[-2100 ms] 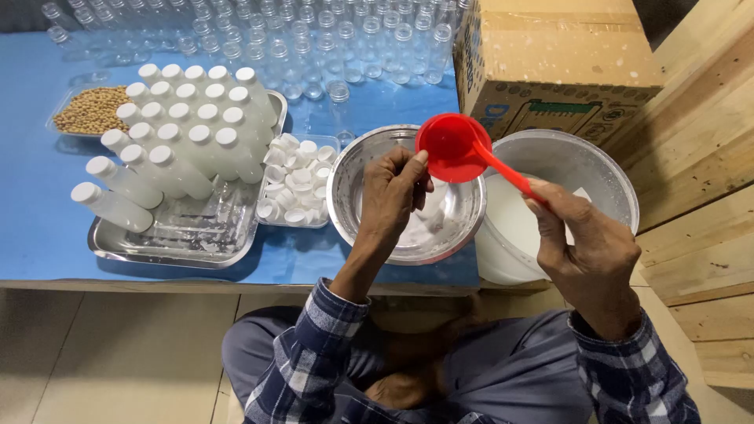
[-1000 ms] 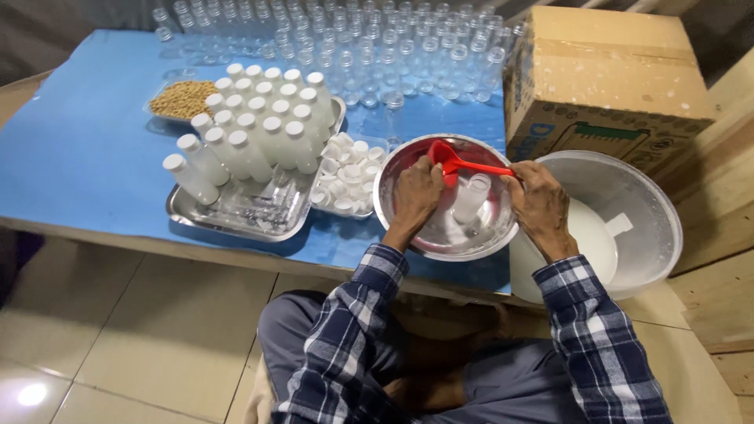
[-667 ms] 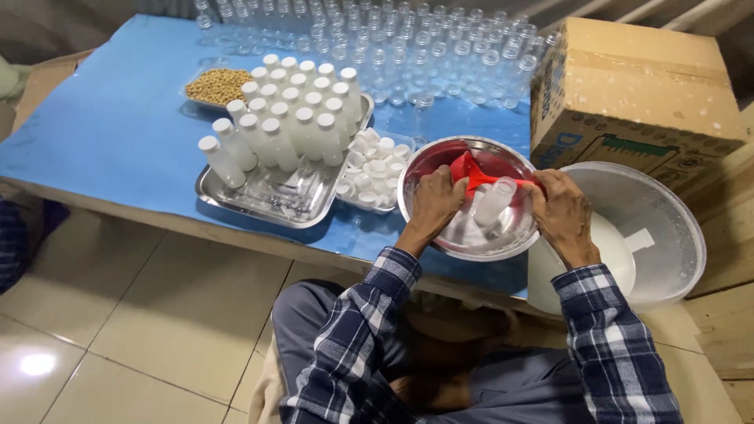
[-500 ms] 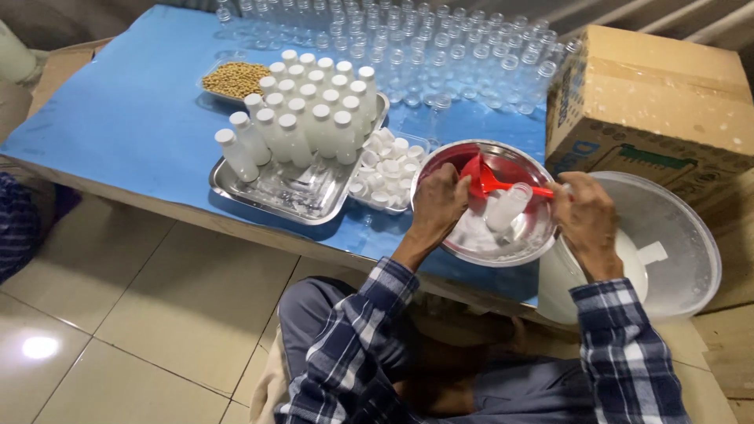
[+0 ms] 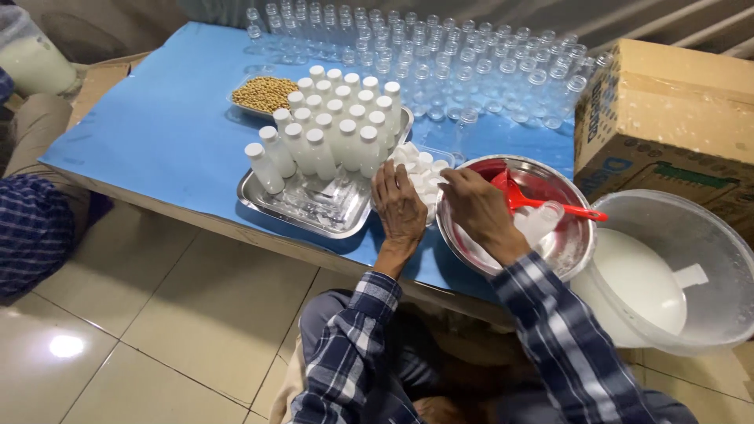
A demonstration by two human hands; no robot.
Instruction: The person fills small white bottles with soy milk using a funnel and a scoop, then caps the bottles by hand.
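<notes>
My left hand [image 5: 399, 206] lies palm down on a clear tub of white caps [image 5: 422, 166], its fingers spread over them. My right hand [image 5: 481, 212] reaches across the left rim of a steel bowl [image 5: 577, 250] toward the same caps. Its fingertips are at the tub's edge, and whether they pinch a cap is hidden. A red funnel-scoop [image 5: 520, 196] lies free in the bowl beside a filled white bottle [image 5: 542, 221]. Left of the caps, a steel tray [image 5: 267, 206] holds several capped bottles of white liquid [image 5: 330, 129].
A white bucket of milky liquid [image 5: 667, 275] stands right of the bowl, with a cardboard box [image 5: 675, 110] behind it. Several empty clear bottles [image 5: 440, 59] fill the back of the blue table. A dish of soybeans [image 5: 265, 93] sits far left. Another person's clothing [image 5: 31, 228] shows at the left edge.
My right hand let go of the red funnel-scoop, which now lies in the bowl. Both hands moved left from the bowl to the tub of caps. The view shifted left.
</notes>
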